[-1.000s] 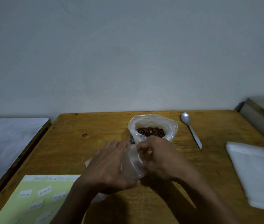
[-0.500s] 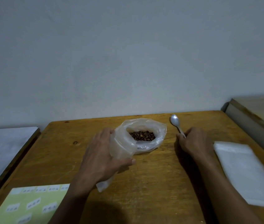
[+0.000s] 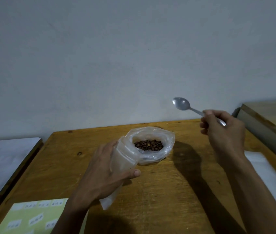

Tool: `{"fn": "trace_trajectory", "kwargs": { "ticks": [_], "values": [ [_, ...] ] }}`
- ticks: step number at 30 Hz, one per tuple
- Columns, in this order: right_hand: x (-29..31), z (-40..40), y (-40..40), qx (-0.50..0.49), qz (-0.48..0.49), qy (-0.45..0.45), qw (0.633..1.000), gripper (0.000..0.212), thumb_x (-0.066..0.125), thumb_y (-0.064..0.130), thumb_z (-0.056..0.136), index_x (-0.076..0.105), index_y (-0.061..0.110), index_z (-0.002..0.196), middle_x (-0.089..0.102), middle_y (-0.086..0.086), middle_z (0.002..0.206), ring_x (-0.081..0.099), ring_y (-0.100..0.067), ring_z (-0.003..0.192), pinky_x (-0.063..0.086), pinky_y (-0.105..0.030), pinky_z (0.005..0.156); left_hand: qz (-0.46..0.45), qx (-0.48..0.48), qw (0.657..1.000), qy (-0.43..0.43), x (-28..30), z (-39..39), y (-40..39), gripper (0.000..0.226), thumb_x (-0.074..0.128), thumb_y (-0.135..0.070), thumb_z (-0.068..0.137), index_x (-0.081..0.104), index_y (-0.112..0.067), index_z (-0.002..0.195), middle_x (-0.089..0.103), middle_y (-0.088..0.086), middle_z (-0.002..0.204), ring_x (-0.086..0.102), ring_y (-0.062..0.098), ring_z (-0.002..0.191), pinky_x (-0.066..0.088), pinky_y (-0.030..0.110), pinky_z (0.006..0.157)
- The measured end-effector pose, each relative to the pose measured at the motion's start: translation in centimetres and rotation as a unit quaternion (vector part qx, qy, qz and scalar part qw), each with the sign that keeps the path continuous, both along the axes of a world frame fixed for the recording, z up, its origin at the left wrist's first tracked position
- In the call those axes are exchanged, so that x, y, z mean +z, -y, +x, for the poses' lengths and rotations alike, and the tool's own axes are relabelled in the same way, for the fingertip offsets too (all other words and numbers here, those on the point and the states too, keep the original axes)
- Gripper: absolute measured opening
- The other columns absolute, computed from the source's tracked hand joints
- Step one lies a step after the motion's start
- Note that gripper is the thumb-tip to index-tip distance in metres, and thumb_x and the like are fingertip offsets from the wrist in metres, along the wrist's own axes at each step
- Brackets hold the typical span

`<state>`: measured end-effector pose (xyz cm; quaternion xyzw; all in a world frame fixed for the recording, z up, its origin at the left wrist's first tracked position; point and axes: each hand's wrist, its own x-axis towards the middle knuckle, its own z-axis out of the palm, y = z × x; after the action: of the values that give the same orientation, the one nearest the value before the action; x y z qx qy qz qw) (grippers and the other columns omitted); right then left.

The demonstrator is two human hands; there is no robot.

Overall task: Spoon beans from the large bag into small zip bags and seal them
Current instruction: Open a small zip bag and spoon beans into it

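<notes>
The large clear bag [image 3: 166, 141] stands open on the wooden table [image 3: 176, 191], with brown beans [image 3: 148, 145] showing inside. My left hand [image 3: 105, 173] grips a small empty zip bag [image 3: 123, 157] just left of the large bag, its mouth held open and tilted toward the beans. My right hand [image 3: 223, 132] holds a metal spoon [image 3: 182, 104] by its handle, raised in the air to the right of and above the large bag. The spoon's bowl is empty and points up and left.
A stack of white zip bags [image 3: 268, 179] lies at the table's right edge. A green sheet with white labels [image 3: 32, 217] lies at the front left. A grey surface [image 3: 2, 162] adjoins the table on the left, a wooden box [image 3: 272, 122] on the right.
Both hands were on the small bag, then my right hand reached to the spoon on the table. It has now lifted the spoon into the air. My left hand kept the small bag.
</notes>
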<state>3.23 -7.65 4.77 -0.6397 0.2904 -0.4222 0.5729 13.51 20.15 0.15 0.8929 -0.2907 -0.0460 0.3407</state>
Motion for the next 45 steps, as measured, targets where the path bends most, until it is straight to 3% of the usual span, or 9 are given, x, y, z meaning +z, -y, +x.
{"fn": "trace_trajectory", "kwargs": {
  "ticks": [6,17,19,22,26,31,35,39,45],
  "values": [
    [1.0,-1.4,-3.0,0.092,-0.170,-0.145,0.970,0.016,0.073,0.035,0.085,0.074,0.022,0.077,0.070,0.002,0.062,0.065,-0.011,0.056,0.055,-0.037,0.055,0.036,-0.008,0.999,0.011,0.2,0.3,0.1,0.122,0.057,-0.092,0.045,0.022,-0.040,0.150,0.029,-0.026,0.130,0.030,0.001,0.119,0.035,0.032,0.099],
    [-4.9,1.2,-5.3,0.038,-0.303,-0.156,0.939,0.023,0.055,0.032,0.100,0.073,0.025,0.087,0.066,0.006,0.069,0.054,0.002,0.059,0.036,-0.010,0.050,0.054,-0.035,0.998,-0.010,0.2,0.5,0.6,0.119,0.067,-0.083,0.049,0.020,-0.041,0.150,0.021,-0.039,0.121,0.026,-0.002,0.117,0.033,0.035,0.108],
    [-5.8,1.7,-6.1,0.040,-0.244,-0.163,0.955,0.028,0.055,0.031,0.101,0.074,0.018,0.085,0.070,0.004,0.071,0.059,-0.002,0.061,0.045,-0.011,0.056,0.056,-0.033,0.998,-0.016,0.2,0.4,0.8,0.119,0.076,-0.076,0.054,0.018,-0.041,0.151,0.025,-0.036,0.133,0.024,-0.002,0.119,0.032,0.038,0.113],
    [-6.3,2.2,-6.9,0.049,-0.077,-0.171,0.981,0.029,0.054,0.031,0.101,0.072,0.017,0.083,0.071,0.004,0.070,0.068,-0.013,0.066,0.060,-0.037,0.065,0.052,-0.015,0.998,-0.013,0.2,0.4,0.9,0.117,0.081,-0.068,0.061,0.018,-0.036,0.155,0.031,-0.017,0.150,0.024,0.001,0.120,0.031,0.041,0.116],
    [-5.4,1.7,-6.4,0.021,0.043,-0.129,0.990,0.033,0.057,0.028,0.100,0.067,0.017,0.070,0.071,-0.006,0.065,0.069,-0.025,0.064,0.058,-0.047,0.069,0.055,-0.014,0.998,-0.011,0.4,0.2,0.9,0.115,0.082,-0.064,0.063,0.019,-0.036,0.154,0.024,-0.026,0.130,0.024,0.001,0.117,0.030,0.040,0.116],
    [-3.8,0.9,-5.5,0.042,0.141,-0.068,0.987,0.020,0.057,0.023,0.099,0.067,0.011,0.086,0.070,-0.006,0.071,0.063,-0.014,0.059,0.053,-0.029,0.056,0.052,-0.011,0.999,-0.009,0.2,0.2,1.1,0.107,0.083,-0.063,0.062,0.020,-0.044,0.147,0.021,-0.034,0.120,0.026,0.000,0.115,0.032,0.039,0.114],
    [-2.8,0.3,-5.6,0.086,0.160,-0.029,0.983,0.019,0.058,0.023,0.099,0.068,0.008,0.095,0.070,-0.009,0.073,0.063,-0.015,0.061,0.051,-0.029,0.055,0.021,-0.011,1.000,-0.009,-0.2,0.7,0.9,0.106,0.082,-0.069,0.056,0.033,-0.037,0.145,0.027,-0.044,0.110,0.041,0.005,0.112,0.043,0.046,0.108],
    [-1.5,-0.4,-6.8,0.144,0.111,-0.025,0.983,0.022,0.059,0.026,0.098,0.070,0.009,0.091,0.071,-0.005,0.067,0.063,-0.012,0.057,0.051,-0.027,0.052,0.010,-0.008,1.000,-0.007,-0.1,0.8,1.1,0.100,0.082,-0.067,0.059,0.036,-0.038,0.142,0.029,-0.044,0.110,0.044,0.004,0.112,0.044,0.044,0.106],
    [-2.2,-0.5,-7.2,0.108,-0.174,-0.030,0.978,0.024,0.056,0.035,0.097,0.073,0.021,0.088,0.069,0.006,0.068,0.066,-0.008,0.061,0.055,-0.027,0.051,0.006,-0.008,1.000,-0.016,-0.1,0.8,1.1,0.099,0.083,-0.064,0.060,0.036,-0.038,0.143,0.034,-0.035,0.119,0.039,0.001,0.119,0.040,0.041,0.110]
  ]
}}
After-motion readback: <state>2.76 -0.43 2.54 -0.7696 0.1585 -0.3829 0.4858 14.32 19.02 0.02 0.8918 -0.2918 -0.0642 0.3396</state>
